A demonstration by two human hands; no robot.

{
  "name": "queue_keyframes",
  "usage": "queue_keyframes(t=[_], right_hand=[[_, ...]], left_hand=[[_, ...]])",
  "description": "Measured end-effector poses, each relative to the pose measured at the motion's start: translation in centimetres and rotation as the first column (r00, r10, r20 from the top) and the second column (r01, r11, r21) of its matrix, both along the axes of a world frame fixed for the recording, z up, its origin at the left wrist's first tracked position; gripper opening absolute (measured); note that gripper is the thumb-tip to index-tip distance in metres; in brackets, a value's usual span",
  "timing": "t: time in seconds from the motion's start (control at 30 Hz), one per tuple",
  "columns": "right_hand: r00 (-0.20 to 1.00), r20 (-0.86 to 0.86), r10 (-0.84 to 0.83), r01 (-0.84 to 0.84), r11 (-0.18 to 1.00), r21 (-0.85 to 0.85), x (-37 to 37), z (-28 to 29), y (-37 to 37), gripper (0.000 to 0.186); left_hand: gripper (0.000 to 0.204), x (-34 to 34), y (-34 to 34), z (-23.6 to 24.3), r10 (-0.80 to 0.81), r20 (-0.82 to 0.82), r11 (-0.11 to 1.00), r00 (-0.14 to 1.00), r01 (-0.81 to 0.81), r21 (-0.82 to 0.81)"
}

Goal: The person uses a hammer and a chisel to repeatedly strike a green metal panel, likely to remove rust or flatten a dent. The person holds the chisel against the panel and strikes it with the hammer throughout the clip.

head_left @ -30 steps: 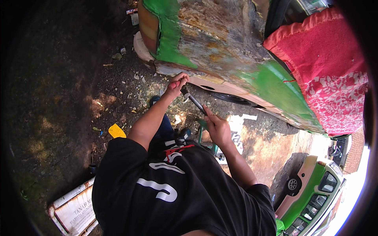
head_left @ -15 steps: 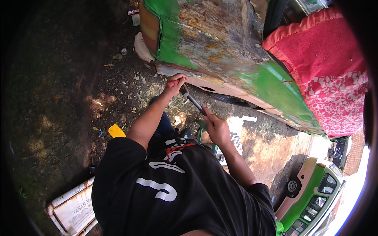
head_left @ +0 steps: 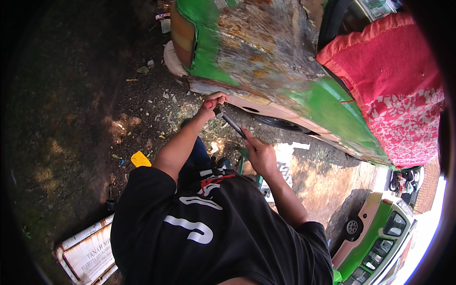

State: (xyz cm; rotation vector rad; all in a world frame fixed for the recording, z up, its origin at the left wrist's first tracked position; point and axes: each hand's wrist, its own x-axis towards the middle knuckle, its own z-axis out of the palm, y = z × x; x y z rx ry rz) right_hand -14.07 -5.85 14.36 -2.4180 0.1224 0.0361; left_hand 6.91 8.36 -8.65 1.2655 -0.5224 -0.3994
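My left hand (head_left: 213, 106) is closed around a red-handled tool (head_left: 209, 103) at the lower edge of the car body; its working end is hidden. In my right hand (head_left: 260, 154) is a hammer (head_left: 234, 125), gripped by its dark grey handle. The hammer's head lies right beside my left hand and the red handle. Just beyond both hands is the car body (head_left: 266, 66), with green paint, bare rusty metal and a pale lower strip.
A red patterned cloth (head_left: 380, 71) hangs over the car at right. A yellow piece (head_left: 140, 159) and litter lie on the dirt. At lower left is a rusty white sign (head_left: 90, 254); at lower right stands a green and pink van (head_left: 375, 232).
The hammer's head has shifted slightly left, closer to my left hand and the red handle. Both hands keep their grips.
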Motion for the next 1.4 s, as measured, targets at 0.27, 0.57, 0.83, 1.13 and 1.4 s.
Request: queue_keyframes(t=[0.27,0.57,0.83,1.13,1.4], right_hand=[[0.963,0.093,0.255,-0.209,0.915,-0.344,2.6,0.5,2.2,0.049],[0.958,0.155,0.24,-0.19,0.941,-0.281,2.3,0.5,2.0,0.052],[0.956,0.158,0.246,-0.189,0.933,-0.306,1.7,-0.3,1.8,0.048],[0.989,0.059,0.138,-0.121,0.964,-0.235,0.8,-0.7,1.5,0.045],[0.993,0.064,0.104,-0.099,0.992,-0.079,0.3,0.0,1.4,0.045]], left_hand=[[0.014,-0.3,-0.7,1.7,0.041,0.101,0.991,0.994,-0.053,0.122],[0.015,-0.4,-0.8,1.2,0.08,0.114,0.997,0.99,-0.08,-0.008],[0.014,-1.4,-1.2,1.9,0.116,0.117,0.993,0.986,-0.118,0.012],[0.013,-0.7,-0.7,0.5,0.075,0.079,0.997,0.994,-0.072,-0.04],[0.014,-0.7,-0.9,1.3,0.081,0.094,0.997,0.992,-0.082,0.002]])
